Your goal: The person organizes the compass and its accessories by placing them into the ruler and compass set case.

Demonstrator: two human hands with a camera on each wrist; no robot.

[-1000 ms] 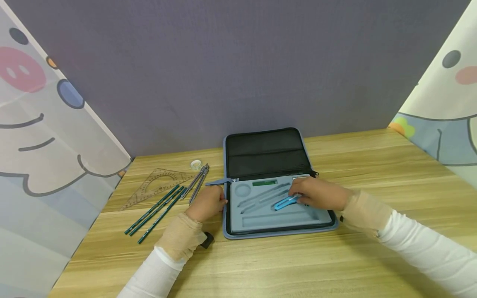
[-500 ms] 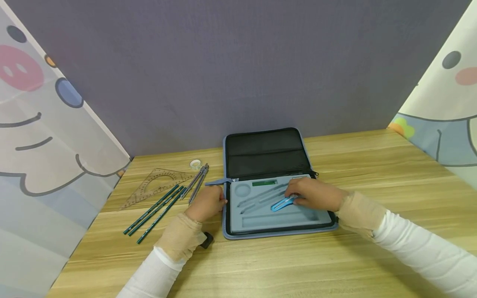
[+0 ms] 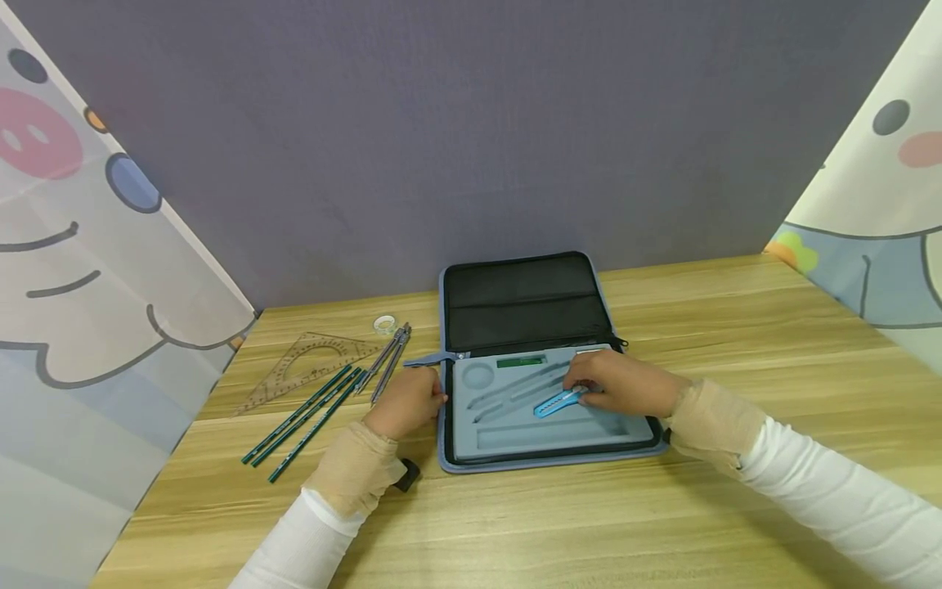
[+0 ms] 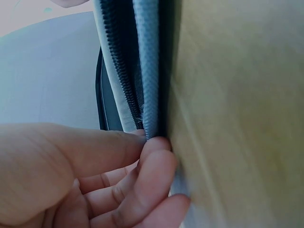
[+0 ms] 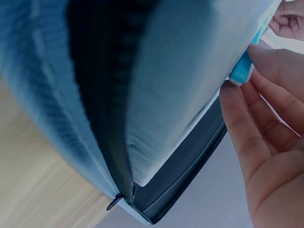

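Note:
A zippered case [image 3: 524, 304] lies unfolded on the table, its lid at the back and a grey foam insert [image 3: 508, 448] with shaped hollows at the front. Thumb and fingers of my right hand [image 3: 621, 383] pinch a blue utility knife [image 3: 557, 402] over the insert's right half; in the right wrist view the knife's end [image 5: 241, 71] shows between the fingertips. My left hand [image 3: 406, 402] pinches the case's left edge, and the left wrist view shows the blue zipper edging [image 4: 150, 71] between thumb and finger. A green item [image 3: 521, 361] sits in the insert's upper hollow.
Left of the case lie several things: a clear set square [image 3: 283, 384], green pencils [image 3: 298, 415], a metal compass [image 3: 390, 360] and a tape roll [image 3: 384, 324]. A grey panel [image 3: 471, 147] stands behind the table [image 3: 530, 532].
My right hand has shifted slightly left with the utility knife, mostly in the first half second. The left hand keeps its place at the case's edge.

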